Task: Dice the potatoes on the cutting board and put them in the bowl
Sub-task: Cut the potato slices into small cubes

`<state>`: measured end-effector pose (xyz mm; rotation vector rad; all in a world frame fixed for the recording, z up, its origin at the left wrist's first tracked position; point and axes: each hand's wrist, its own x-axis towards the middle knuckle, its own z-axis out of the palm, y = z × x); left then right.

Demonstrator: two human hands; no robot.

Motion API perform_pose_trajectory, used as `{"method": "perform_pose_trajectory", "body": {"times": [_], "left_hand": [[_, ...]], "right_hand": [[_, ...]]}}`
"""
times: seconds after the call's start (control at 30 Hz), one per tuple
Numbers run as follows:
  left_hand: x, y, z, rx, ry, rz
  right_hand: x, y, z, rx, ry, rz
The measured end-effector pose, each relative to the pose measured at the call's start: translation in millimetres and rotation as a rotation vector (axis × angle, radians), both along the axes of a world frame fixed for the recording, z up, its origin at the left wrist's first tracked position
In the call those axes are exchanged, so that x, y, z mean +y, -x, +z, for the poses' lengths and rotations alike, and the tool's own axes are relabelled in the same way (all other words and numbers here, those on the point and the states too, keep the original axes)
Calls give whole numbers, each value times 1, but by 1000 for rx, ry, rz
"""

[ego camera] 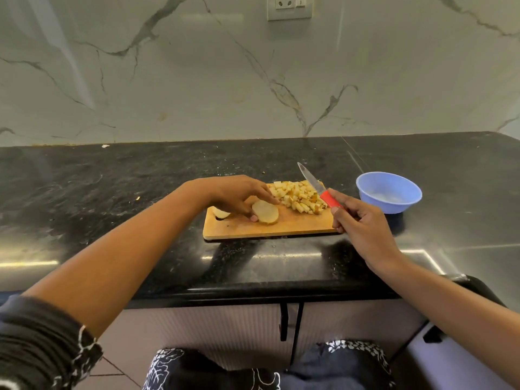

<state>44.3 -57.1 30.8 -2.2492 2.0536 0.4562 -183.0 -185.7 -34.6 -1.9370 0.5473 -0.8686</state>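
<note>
left hand (239, 197) fingers spread, pinning potato half (265, 211) flat on cutting board (270, 228) so it won't roll | right hand (356, 218) wrapped round knife (319, 187), blade raised | diced pile (298, 197) waits near bowl (388, 196), looks empty

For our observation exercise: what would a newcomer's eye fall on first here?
Probably the red-handled knife held up in the right hand, blade over the pile of diced potato at the wooden cutting board's far right. The left hand touches a potato slice mid-board, and a blue bowl waits on the right.
</note>
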Motion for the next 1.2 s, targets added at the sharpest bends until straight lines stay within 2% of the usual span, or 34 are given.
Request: {"method": "perform_pose_trajectory", "body": {"times": [0.27,0.43,0.6,0.7,0.83,0.9,1.03,1.2], "left_hand": [[-5,-5,-2,14,43,14],[2,-2,-8,-29,114,65],[4,14,-16,-161,183,178],[6,25,-24,-253,240,272],[15,41,-37,-387,343,378],[23,51,-48,-396,434,403],[35,63,-66,-172,591,368],[31,65,-69,7,471,403]], "right_hand": [[-4,-9,-2,-27,-196,18],[-2,-9,-1,-3,-207,13],[-2,-9,-1,39,-170,5],[1,-7,-2,68,-75,9],[11,-1,-2,155,258,23],[18,2,0,233,410,50],[23,3,4,315,556,44],[20,2,5,373,566,50]]}}
